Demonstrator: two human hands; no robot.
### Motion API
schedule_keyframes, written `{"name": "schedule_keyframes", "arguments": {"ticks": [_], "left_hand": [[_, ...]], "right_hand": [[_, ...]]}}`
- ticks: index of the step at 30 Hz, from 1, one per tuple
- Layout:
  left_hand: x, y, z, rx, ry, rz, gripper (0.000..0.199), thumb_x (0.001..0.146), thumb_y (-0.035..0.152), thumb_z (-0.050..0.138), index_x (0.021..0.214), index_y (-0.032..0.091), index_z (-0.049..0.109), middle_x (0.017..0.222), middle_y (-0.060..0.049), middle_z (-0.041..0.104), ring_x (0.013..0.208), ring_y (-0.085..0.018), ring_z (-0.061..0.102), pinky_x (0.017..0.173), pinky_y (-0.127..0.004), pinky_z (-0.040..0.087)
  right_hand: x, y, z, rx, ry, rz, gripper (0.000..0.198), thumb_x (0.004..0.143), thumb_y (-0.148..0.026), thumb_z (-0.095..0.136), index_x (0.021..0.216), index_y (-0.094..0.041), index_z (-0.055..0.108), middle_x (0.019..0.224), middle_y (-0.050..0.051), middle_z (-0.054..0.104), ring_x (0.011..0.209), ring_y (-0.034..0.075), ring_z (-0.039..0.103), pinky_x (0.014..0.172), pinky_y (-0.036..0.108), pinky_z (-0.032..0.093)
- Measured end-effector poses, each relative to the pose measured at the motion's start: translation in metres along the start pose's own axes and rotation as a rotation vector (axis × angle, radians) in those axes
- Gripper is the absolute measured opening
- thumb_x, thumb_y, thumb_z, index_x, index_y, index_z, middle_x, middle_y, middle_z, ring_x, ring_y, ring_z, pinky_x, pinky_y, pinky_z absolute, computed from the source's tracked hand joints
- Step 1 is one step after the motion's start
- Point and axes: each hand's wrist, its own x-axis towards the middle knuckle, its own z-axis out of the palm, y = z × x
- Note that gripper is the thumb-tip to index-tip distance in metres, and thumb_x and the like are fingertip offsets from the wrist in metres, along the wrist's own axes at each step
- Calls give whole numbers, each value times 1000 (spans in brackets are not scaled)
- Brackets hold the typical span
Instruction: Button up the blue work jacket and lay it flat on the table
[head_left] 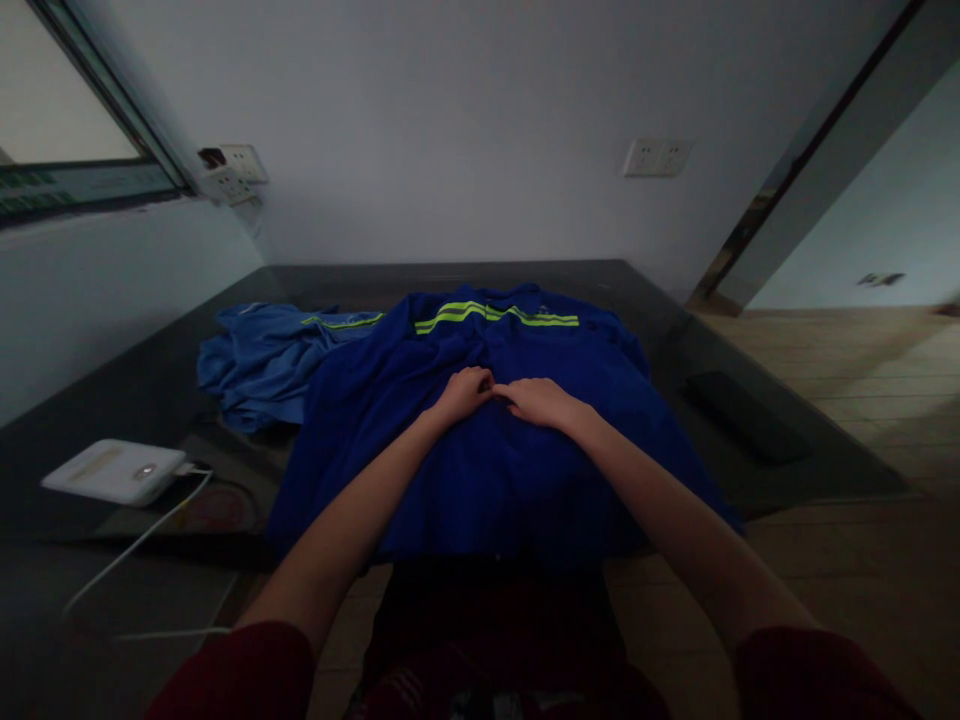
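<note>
Nearest to me, two dark red sleeves (240, 670) frame the bottom of the view, with bare forearms running forward over the table edge.

Both hands meet at the centre front of the jacket (487, 450). My left hand (465, 390) is curled, fingertips pinched into the cloth. My right hand (541, 400) lies flatter, fingers bent down onto the same seam, its tips touching the left hand's. Both are narrow and gripping fabric; I cannot tell whether a zip or a button sits between them.

The jacket is dark blue, spread front-up on the dark table (750, 330), hem hanging over the near edge, collar toward the wall. A yellow-green stripe (495, 315) crosses its chest.

Handling judgement: soft, light, limp cloth. It will bunch and slide on the smooth tabletop rather than hold shape. Best holds are at seams, hem or collar, where the layers are thicker; a pinch in mid-panel would lift only one layer.

To the left, well apart from the hands, a white device (112, 470) with a cable (142, 540) lies on the table. Behind the jacket's left side, touching it, lies a lighter blue garment (255, 370). To the right lies a flat dark object (742, 415). On the far wall are two sockets (656, 157).
</note>
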Motion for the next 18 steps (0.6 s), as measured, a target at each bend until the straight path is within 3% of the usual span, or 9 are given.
{"name": "schedule_keyframes", "arguments": {"ticks": [6, 12, 18], "left_hand": [[0, 0, -1, -102, 2, -3, 15, 84, 31, 52, 82, 18, 61, 81, -3, 63, 76, -17, 56, 70, -27, 42], [-2, 8, -7, -339, 60, -26, 18, 87, 32, 47, 83, 17, 57, 76, 0, 61, 70, -14, 55, 65, -23, 41], [-5, 26, -14, -428, 114, -17, 13, 87, 27, 47, 83, 16, 54, 76, 0, 60, 72, -13, 54, 67, -22, 41]], "right_hand": [[-1, 7, 0, 69, 96, 139, 22, 90, -23, 46, 110, -26, 56, 107, 7, 66, 96, 22, 61, 73, 28, 43], [4, 22, -12, 332, 415, 321, 18, 88, -21, 46, 102, -23, 57, 97, 5, 67, 89, 20, 61, 74, 27, 41], [20, 25, 21, 694, 642, 259, 14, 78, -17, 50, 90, -22, 55, 75, -1, 61, 68, 15, 57, 66, 25, 42]]}}
